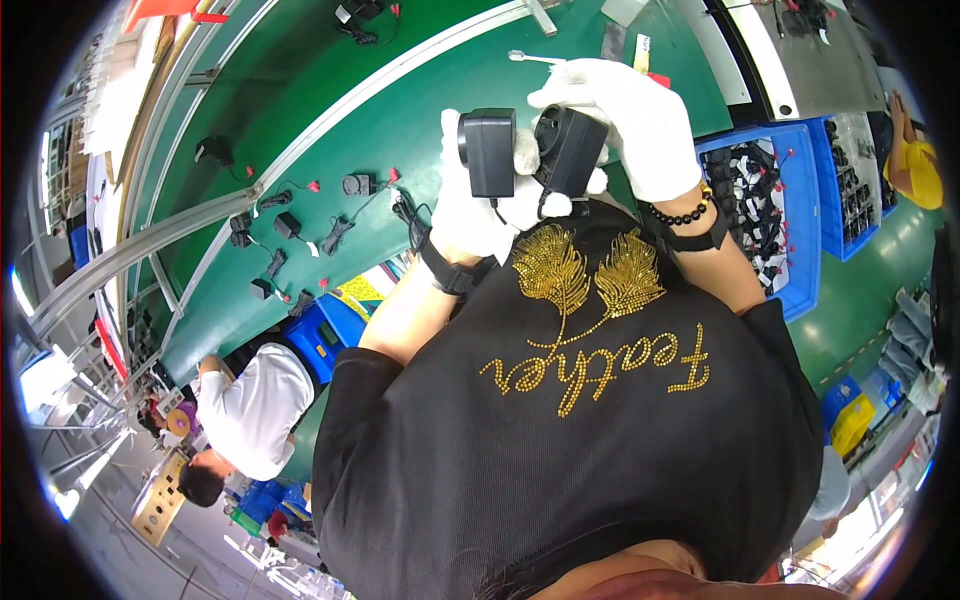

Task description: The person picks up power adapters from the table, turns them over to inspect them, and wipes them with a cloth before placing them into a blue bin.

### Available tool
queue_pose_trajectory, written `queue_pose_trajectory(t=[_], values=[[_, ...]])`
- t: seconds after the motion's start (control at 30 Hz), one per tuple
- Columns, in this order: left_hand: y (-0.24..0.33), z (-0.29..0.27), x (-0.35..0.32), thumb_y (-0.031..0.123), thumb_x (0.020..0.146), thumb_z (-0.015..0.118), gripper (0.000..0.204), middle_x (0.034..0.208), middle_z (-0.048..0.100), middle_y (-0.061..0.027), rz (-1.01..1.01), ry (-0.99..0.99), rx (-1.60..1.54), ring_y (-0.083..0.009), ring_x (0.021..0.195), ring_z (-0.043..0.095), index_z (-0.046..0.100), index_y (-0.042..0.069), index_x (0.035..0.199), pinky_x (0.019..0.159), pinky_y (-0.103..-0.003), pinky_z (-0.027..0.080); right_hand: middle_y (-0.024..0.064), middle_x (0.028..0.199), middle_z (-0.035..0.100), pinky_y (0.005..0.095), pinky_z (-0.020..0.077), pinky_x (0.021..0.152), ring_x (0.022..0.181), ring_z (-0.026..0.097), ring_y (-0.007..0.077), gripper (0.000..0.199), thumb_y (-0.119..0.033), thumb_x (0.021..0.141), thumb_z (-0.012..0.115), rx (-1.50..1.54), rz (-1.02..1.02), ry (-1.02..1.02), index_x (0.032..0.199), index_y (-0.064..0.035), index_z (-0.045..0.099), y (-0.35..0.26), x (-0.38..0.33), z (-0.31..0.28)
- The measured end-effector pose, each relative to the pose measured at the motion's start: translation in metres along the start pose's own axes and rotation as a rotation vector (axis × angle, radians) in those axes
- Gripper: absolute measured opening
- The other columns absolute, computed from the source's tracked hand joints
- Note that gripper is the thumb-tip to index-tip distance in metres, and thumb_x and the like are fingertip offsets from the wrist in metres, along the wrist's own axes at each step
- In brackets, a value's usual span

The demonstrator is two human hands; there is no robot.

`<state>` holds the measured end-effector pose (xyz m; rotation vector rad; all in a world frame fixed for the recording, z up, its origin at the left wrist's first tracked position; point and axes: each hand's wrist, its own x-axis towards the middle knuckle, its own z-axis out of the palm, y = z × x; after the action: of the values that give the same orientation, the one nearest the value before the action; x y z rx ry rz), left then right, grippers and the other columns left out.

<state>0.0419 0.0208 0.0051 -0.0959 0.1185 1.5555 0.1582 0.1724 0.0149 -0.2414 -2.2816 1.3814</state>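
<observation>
Both my hands wear white gloves and are held close together in front of my chest. My left hand (468, 215) is closed round a black power adapter (492, 155), whose thin cable leaves its lower end. A second black power adapter (573, 150) is tilted beside it, with the fingers of my right hand (640, 125) around it. White glove fingertips show between the two adapters. Just beyond my right hand is a small white brush-like stick (535, 57); whether the hand touches it I cannot tell.
More black adapters with coiled cables (287, 225) and red caps lie along the green bench (400, 130). A metal rail (330, 115) crosses the bench. To the right, a blue crate (805, 250) holds many adapters. A co-worker in white (258, 410) is at the lower left.
</observation>
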Motion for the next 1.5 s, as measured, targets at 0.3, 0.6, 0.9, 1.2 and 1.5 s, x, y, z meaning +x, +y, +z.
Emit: queue_pose_trajectory(t=[0.3, 0.6, 0.9, 1.2, 1.5], values=[[0.01, -0.01, -0.011, 0.068, 0.086, 0.029, 0.069, 0.078, 0.057, -0.0059, 0.036, -0.021, 0.44, -0.0138, 0.058, 0.056, 0.053, 0.003, 0.085, 0.063, -0.026, 0.048, 0.0104, 0.133, 0.045, 0.0272, 0.0376, 0.095, 0.113, 0.047, 0.0148, 0.067, -0.001, 0.073, 0.056, -0.093, 0.153, -0.112, 0.136, -0.0053, 0.034, -0.026, -0.012, 0.006], [-0.01, -0.012, -0.019, 0.049, 0.093, 0.039, 0.052, 0.098, 0.058, -0.0086, 0.241, 0.134, 0.66, -0.0158, 0.089, 0.056, 0.051, 0.001, 0.109, 0.08, -0.03, 0.046, 0.0104, 0.13, 0.047, 0.0289, 0.0456, 0.087, 0.106, 0.051, 0.0171, 0.062, 0.004, 0.079, 0.043, 0.079, 0.169, -0.093, 0.138, -0.0043, 0.029, -0.009, -0.02, 0.014], [-0.009, -0.014, -0.019, 0.043, 0.092, 0.045, 0.05, 0.102, 0.058, -0.0146, 0.197, 0.018, 0.574, -0.0246, 0.094, 0.06, 0.049, -0.002, 0.113, 0.088, -0.037, 0.047, 0.0057, 0.104, 0.063, 0.0206, 0.0451, 0.068, 0.081, 0.056, 0.008, 0.027, -0.013, 0.091, 0.047, 0.164, 0.193, 0.207, 0.11, 0.002, 0.06, -0.007, -0.018, 0.01], [-0.016, -0.016, -0.029, 0.054, 0.09, 0.025, 0.063, 0.089, 0.061, -0.0104, 0.46, 0.458, 0.245, -0.0204, 0.077, 0.057, 0.056, 0.002, 0.105, 0.069, -0.03, 0.046, 0.0151, 0.135, 0.041, 0.0345, 0.027, 0.105, 0.126, 0.037, 0.0212, 0.085, -0.007, 0.071, 0.071, 0.178, 0.2, -0.176, 0.139, 0.0015, 0.022, -0.019, -0.019, 0.004], [-0.005, -0.032, -0.033, 0.056, 0.087, 0.04, 0.067, 0.096, 0.058, -0.0121, 0.402, -0.078, 0.643, -0.021, 0.084, 0.056, 0.049, -0.004, 0.117, 0.077, -0.033, 0.044, 0.0082, 0.113, 0.053, 0.0307, 0.0415, 0.092, 0.106, 0.052, 0.0173, 0.057, -0.007, 0.07, 0.073, 0.481, 0.134, -0.136, 0.121, -0.0034, 0.046, -0.029, -0.016, 0.015]])
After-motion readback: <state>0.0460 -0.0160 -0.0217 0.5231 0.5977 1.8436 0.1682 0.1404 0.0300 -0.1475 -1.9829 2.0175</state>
